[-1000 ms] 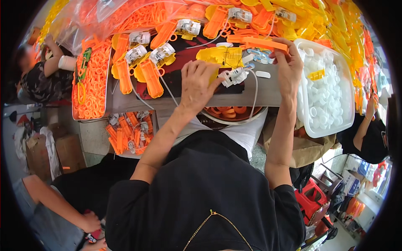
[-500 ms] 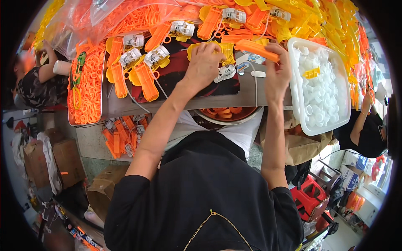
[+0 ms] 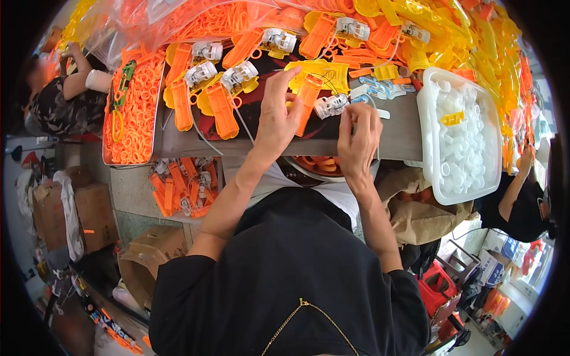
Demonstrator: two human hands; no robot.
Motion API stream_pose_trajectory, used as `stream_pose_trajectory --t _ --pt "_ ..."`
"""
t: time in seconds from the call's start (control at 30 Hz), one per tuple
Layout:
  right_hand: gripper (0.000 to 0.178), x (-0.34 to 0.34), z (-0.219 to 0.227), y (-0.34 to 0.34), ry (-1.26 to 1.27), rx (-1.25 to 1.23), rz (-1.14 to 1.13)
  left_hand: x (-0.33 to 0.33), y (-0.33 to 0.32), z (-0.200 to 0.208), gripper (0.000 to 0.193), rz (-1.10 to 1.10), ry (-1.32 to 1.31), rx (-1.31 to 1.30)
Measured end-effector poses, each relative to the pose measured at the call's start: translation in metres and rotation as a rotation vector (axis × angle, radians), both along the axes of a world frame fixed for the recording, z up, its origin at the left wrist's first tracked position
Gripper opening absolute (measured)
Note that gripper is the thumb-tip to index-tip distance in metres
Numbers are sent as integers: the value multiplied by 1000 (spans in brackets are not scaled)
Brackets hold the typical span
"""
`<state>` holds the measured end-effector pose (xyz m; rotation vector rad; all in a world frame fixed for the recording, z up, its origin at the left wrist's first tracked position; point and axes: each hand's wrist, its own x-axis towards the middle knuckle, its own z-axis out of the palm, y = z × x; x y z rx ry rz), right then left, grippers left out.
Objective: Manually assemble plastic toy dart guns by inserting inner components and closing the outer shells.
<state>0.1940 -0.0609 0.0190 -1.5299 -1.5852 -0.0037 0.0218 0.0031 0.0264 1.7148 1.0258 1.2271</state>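
My left hand (image 3: 276, 118) is closed on a long orange plastic part (image 3: 309, 102), holding it upright over the near side of a yellow shell half (image 3: 328, 72). Thin wires run from the shell toward a white motor unit (image 3: 332, 105). Curled against that unit's right end are the fingers of my right hand (image 3: 360, 139); their tips seem to pinch it, though the exact contact is partly hidden. Left of my hands lie several yellow shells fitted with orange parts (image 3: 223, 110) and white motor units (image 3: 240, 75), with pale cables trailing off.
A tray of orange rings (image 3: 132, 142) with green-handled snips (image 3: 123, 83) stands left. At right is a white bin (image 3: 432, 142) of white caps. Orange and yellow parts are heaped behind. A bowl (image 3: 323, 176) sits below the table edge. Other people work at both sides.
The orange part has passed from my right hand to my left and swung upright. My right hand has come left and down to the motor unit. The view has shifted slightly.
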Motion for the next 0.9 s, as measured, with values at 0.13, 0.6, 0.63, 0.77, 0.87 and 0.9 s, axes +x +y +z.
stream_pose_trajectory --t 0.13,0.6,0.63,0.77,0.87,0.9 --pt "36 -3 -3 10 -165 -280 -255 9 4 1 46 152 480 248" --pt "42 15 38 57 53 -535 -143 -26 7 -16 58 44 751 421" --pt "42 20 31 58 50 -530 -141 -26 9 -18 58 49 748 424" --pt "36 19 23 58 -52 -271 -34 -14 9 -17 56 151 476 350" --pt "23 1 25 60 -184 -133 115 -9 6 -19 54 205 493 324" --pt "23 0 21 61 -186 -131 111 -9 7 -21 53 216 499 293"
